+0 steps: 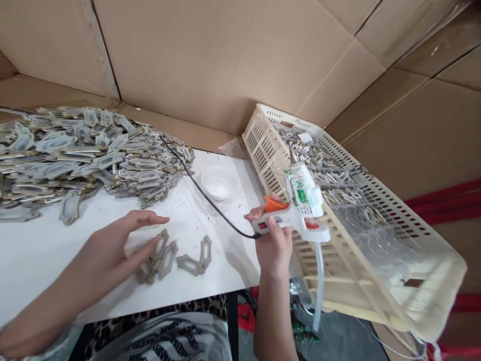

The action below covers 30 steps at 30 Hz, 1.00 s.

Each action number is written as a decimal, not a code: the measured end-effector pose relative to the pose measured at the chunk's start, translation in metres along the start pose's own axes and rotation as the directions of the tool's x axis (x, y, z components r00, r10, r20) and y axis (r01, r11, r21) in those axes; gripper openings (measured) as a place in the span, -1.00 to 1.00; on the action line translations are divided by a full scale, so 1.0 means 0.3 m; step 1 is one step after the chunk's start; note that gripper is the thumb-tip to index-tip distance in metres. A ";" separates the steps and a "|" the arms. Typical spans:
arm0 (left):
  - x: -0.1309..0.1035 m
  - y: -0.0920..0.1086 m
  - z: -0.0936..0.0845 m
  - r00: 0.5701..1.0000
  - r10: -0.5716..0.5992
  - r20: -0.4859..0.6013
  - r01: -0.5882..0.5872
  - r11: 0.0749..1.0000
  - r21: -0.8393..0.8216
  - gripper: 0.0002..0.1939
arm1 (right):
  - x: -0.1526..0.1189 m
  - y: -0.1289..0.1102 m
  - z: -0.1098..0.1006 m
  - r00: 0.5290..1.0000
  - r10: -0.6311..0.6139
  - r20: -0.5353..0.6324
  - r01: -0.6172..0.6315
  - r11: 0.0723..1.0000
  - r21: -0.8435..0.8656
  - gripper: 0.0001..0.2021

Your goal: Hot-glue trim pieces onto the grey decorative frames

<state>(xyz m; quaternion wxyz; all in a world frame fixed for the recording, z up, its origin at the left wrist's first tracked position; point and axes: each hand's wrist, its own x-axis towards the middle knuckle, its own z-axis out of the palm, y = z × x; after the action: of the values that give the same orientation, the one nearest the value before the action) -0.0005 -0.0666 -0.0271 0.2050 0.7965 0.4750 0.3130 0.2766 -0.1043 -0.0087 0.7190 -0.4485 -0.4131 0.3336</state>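
My right hand (276, 240) is wrapped round the handle of a white hot glue gun (300, 205) with an orange trigger and a clear glue stick (318, 286) hanging from its back end. The gun's nozzle points away from me, beside the crate. My left hand (124, 245) hovers over the white table, index finger and thumb apart, nothing visible between them. Just by its thumb lie several small grey frame-shaped pieces (167, 259) in a loose cluster. Two more grey frame pieces (195, 261) rest to the right of them, touching end to end.
A large heap of similar grey pieces (75, 155) covers the table's back left. A white round dish (220, 183) stands mid-table, with the gun's black cord (210, 200) running past it. To the right, a cream plastic crate (268, 145) holds bagged parts. Cardboard walls (225, 60) enclose the back.
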 end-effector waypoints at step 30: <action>0.121 0.141 0.016 0.929 0.304 -0.212 -0.220 0.913 0.345 -0.51 | 0.059 0.030 0.229 0.934 0.267 0.237 -0.204 0.945 -0.257 -0.77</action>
<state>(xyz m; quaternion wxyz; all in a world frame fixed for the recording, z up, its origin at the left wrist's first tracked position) 0.0422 -0.0544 0.0069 -0.0334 0.8274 0.4297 0.3600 0.2220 -0.0603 0.0059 0.5547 -0.5250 -0.4851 0.4260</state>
